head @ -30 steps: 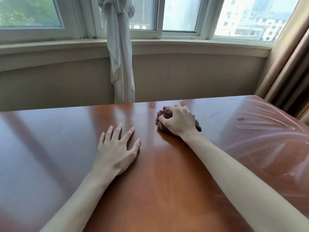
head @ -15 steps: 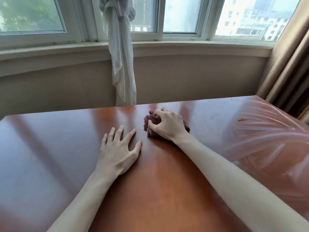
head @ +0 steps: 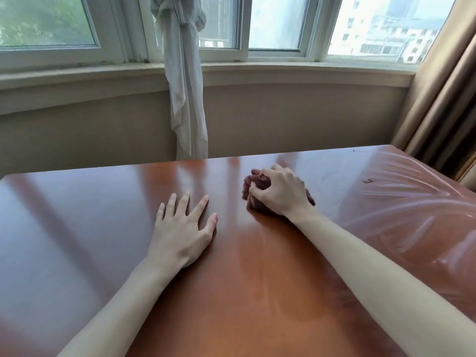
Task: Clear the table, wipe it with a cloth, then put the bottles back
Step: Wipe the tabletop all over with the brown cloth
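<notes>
The glossy reddish-brown wooden worktop (head: 257,292) fills the lower part of the view, and no bottles are seen on it anywhere around the hands; the clearing step is therefore judged to be done. A crinkled sheet of clear plastic film (head: 412,215) is laid over the worktop surface to the right of the right hand. Beyond both hands, past the far edge of the worktop, a knotted white sheer curtain (head: 185,99) is hung before the window, and a tan drape (head: 443,99) is seen further right.

The left hand (head: 180,235) is laid flat on the bare wood, fingers straight and spread, with nothing held; it appears to be used as a brace. The right hand (head: 280,194) is placed ahead of and to the right of the left one, apart from it, with its fingers curled tightly round a bunched dark reddish-brown cloth (head: 251,191), which is pressed onto the worktop beneath the palm.

The wiping step is judged to be in progress. How much of the surface is already wiped cannot be told, since no clear wet trace is shown. The remainder of the wiping is left, and then the return of the bottles, whose place is outside the view.
</notes>
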{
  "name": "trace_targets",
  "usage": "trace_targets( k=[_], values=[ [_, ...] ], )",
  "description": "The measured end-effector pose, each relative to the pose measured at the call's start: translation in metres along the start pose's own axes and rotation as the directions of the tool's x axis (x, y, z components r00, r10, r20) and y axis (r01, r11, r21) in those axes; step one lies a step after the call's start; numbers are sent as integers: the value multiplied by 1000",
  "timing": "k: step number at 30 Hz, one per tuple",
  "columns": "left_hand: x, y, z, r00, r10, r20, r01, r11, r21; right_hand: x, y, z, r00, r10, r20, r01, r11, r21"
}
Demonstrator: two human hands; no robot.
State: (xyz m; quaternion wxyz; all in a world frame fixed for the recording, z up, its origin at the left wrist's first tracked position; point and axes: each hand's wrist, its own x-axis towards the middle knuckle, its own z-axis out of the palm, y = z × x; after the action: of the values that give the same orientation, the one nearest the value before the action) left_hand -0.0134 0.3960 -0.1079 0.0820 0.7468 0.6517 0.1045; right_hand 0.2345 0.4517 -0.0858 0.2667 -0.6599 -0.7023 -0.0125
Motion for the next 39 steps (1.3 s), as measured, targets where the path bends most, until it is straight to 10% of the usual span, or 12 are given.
trace_targets(
  k=[10,22,28,33,39],
  values=[
    [10,0,-1,999,-28,-16,28,1000,-11,121,23,45,986,169,-4,-169,981,-93],
    [4,-13,-24,999,37,18,-31,961,-274,-141,-83,-32,905,-415,94,393,901,185],
    [-20,-54,-31,999,-30,-19,29,999,-35,-24,-87,16,967,253,-32,-254,965,-60],
    [-20,-102,-38,973,-206,-108,213,976,49,-3,-157,63,984,-129,126,124,991,43],
    [-18,-113,-24,958,-267,-107,268,963,0,77,-202,122,999,-32,38,30,999,37]
  ],
)
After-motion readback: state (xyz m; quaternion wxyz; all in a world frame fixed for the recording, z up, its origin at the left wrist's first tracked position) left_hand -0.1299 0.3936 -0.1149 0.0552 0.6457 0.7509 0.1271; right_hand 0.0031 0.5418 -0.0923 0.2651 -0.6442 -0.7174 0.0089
